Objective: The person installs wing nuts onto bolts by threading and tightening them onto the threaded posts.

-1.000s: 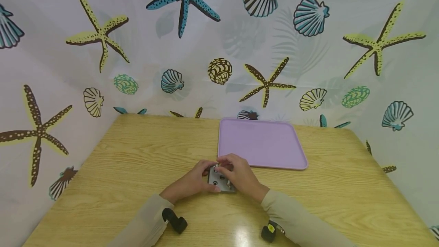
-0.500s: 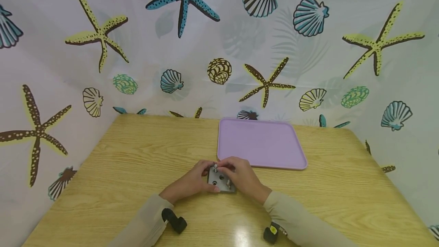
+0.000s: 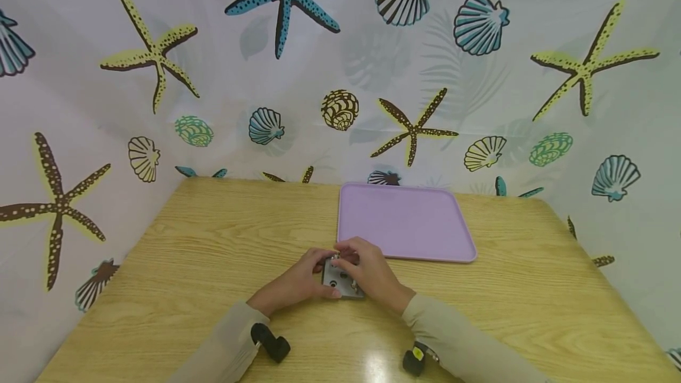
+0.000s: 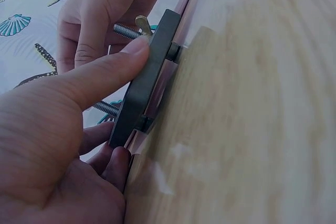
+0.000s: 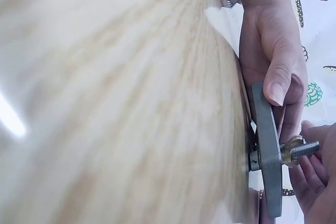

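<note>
A small grey metal plate (image 3: 340, 288) lies at the middle of the table, with holes and upright threaded bolts. My left hand (image 3: 303, 279) grips its left side, thumb along the near edge and fingers at the far edge. A brass-coloured wing nut (image 4: 142, 24) sits on the near-right bolt (image 5: 304, 149). My right hand (image 3: 369, 270) reaches over the plate, its thumb and fingers pinching at the top of the far-left bolt (image 4: 107, 108). A glint of brass there looks like another wing nut, mostly hidden by the fingers. Bolt heads (image 4: 173, 52) hold the plate slightly above the table.
A lilac tray (image 3: 404, 223) lies just beyond the hands, toward the back right of the wooden table (image 3: 239, 223). Behind and beside the table hangs a white sheet (image 3: 319, 64) printed with starfish and shells. Dark wrist devices (image 3: 271, 341) sit on the sleeves.
The right fingers opened slightly beside the far-left bolt half a second ago, showing it, and now close round it again with the wrist turned. The left hand and plate stay put.
</note>
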{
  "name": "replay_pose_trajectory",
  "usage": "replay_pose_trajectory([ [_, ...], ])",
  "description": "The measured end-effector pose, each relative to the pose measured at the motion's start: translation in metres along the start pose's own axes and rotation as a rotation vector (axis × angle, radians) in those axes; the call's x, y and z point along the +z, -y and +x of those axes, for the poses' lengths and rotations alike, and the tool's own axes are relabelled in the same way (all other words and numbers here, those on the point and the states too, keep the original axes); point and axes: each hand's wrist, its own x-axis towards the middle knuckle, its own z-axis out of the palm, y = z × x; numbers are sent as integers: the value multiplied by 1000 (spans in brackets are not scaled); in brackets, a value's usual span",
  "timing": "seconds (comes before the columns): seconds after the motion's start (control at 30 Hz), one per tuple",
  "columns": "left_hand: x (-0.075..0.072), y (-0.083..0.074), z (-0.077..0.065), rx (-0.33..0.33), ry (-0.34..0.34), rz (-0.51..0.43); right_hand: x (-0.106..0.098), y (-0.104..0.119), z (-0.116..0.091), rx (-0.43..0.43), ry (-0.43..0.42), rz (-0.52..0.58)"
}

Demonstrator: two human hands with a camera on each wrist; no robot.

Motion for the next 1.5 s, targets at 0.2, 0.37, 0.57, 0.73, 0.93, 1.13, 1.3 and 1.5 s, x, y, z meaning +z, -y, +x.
replay_pose_trajectory([
  [0.2, 0, -1, 0, 1, -4, 13, -4, 0, -3, 14, -12, -36],
  [0.37, 0, -2, 0, 9, -10, 11, -8, 1, -6, 27, -15, -29],
  [0.57, 0, -1, 0, -15, -8, 7, -8, 1, -7, 16, 11, -18],
  [0.73, 1, -1, 0, 7, -4, 1, -6, 2, -5, -11, -20, -26],
  [0.93, 2, 1, 1, 35, 2, -3, -3, 1, -2, -4, -24, -16],
  [1.13, 1, 0, 0, 23, 4, -17, -2, 1, -2, 29, -22, -36],
  [1.3, 0, -8, -4, 3, -3, -17, -4, 2, -4, 35, -36, -34],
  [1.5, -1, -6, -4, -8, -10, -11, -6, 0, -6, 25, -48, -66],
])
